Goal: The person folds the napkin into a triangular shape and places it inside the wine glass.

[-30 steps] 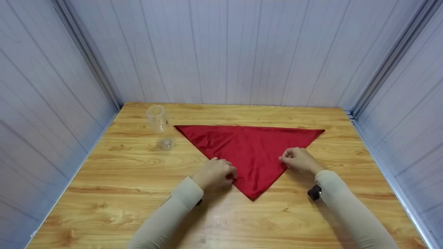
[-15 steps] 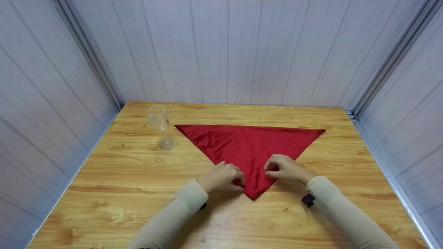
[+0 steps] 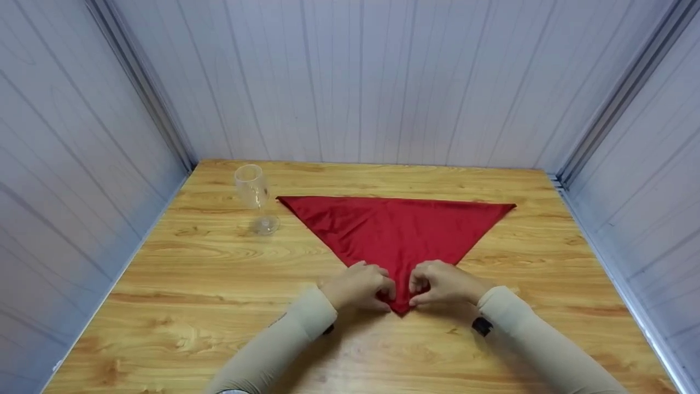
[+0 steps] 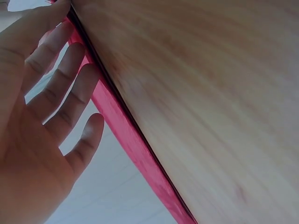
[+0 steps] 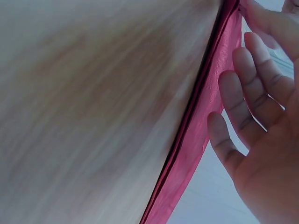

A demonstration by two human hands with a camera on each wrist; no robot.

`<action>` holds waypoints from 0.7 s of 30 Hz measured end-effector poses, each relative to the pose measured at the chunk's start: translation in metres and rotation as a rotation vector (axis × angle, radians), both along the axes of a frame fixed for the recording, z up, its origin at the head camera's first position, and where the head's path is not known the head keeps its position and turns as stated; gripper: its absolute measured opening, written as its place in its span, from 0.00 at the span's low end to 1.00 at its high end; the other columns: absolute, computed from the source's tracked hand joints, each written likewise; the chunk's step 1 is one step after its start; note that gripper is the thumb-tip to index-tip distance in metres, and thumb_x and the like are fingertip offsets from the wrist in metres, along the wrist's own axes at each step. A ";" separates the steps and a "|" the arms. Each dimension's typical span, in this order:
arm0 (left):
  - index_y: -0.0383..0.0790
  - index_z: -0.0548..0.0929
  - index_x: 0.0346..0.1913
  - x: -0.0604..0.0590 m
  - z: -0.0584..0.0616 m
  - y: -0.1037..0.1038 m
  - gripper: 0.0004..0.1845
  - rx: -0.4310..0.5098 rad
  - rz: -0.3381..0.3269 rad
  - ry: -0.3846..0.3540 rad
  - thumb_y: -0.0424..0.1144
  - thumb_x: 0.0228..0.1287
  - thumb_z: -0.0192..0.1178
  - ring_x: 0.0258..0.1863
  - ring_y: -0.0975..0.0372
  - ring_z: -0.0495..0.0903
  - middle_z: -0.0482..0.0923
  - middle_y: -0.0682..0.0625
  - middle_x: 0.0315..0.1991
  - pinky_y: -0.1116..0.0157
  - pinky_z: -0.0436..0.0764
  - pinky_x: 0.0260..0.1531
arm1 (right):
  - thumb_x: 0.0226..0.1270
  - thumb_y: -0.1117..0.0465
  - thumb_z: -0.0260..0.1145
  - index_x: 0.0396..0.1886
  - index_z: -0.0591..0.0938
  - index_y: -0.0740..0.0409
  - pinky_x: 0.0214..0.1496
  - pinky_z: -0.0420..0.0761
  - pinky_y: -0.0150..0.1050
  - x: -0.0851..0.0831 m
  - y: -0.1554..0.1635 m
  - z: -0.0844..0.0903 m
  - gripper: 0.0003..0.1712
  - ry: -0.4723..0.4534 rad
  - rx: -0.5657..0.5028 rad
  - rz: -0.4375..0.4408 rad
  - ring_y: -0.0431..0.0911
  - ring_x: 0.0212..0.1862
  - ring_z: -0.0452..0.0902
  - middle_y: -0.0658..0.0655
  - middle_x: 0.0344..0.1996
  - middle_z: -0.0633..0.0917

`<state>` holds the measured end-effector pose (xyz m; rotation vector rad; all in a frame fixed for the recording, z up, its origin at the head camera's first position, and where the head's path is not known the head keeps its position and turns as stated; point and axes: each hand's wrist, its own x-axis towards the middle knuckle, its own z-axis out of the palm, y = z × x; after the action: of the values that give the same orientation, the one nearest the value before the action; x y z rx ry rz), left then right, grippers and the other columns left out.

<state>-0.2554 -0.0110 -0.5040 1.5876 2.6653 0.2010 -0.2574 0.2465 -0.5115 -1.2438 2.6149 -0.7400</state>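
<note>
The red napkin (image 3: pixel 396 230), folded into a triangle, has its near tip pinched by our left hand (image 3: pixel 360 286) and right hand (image 3: pixel 442 283); next we judge a lift of that tip toward the far fold.

The wine glass (image 3: pixel 255 198) stands upright at the far left of the surface (image 3: pixel 191 284), just beside the red cloth (image 3: pixel 399 230) corner: the only upright obstacle. Bare wood lies open left, right and near of the cloth. Panel walls (image 3: pixel 361 82) close in three sides
</note>
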 end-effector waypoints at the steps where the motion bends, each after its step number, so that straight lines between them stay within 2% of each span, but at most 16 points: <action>1: 0.58 0.89 0.42 0.000 0.000 0.001 0.10 0.000 0.001 -0.007 0.53 0.60 0.71 0.36 0.69 0.76 0.80 0.60 0.35 0.67 0.69 0.35 | 0.58 0.47 0.77 0.30 0.83 0.47 0.36 0.77 0.34 0.001 -0.001 0.000 0.13 -0.006 0.011 0.003 0.39 0.33 0.75 0.45 0.28 0.81; 6: 0.57 0.89 0.42 0.000 0.000 0.003 0.09 -0.007 0.010 -0.011 0.53 0.61 0.71 0.36 0.68 0.76 0.80 0.60 0.35 0.67 0.70 0.36 | 0.57 0.44 0.77 0.29 0.82 0.43 0.35 0.76 0.34 0.006 -0.005 0.002 0.13 -0.012 0.087 -0.010 0.37 0.32 0.72 0.41 0.27 0.79; 12: 0.57 0.89 0.43 0.000 0.001 0.004 0.09 -0.027 0.015 -0.016 0.51 0.62 0.70 0.37 0.68 0.77 0.81 0.60 0.36 0.66 0.71 0.37 | 0.57 0.43 0.77 0.29 0.83 0.43 0.36 0.75 0.35 0.010 -0.009 0.002 0.14 0.037 0.128 0.001 0.36 0.32 0.71 0.40 0.27 0.78; 21: 0.58 0.91 0.38 0.002 0.001 0.008 0.05 -0.010 -0.007 0.070 0.48 0.59 0.72 0.32 0.69 0.79 0.83 0.61 0.31 0.67 0.73 0.32 | 0.59 0.47 0.76 0.24 0.82 0.43 0.34 0.74 0.34 0.017 -0.014 0.001 0.12 0.125 0.152 0.033 0.35 0.31 0.70 0.41 0.26 0.78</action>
<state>-0.2534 -0.0034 -0.5028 1.6305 2.7081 0.1342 -0.2408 0.2325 -0.5103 -1.3253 2.6827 -0.4618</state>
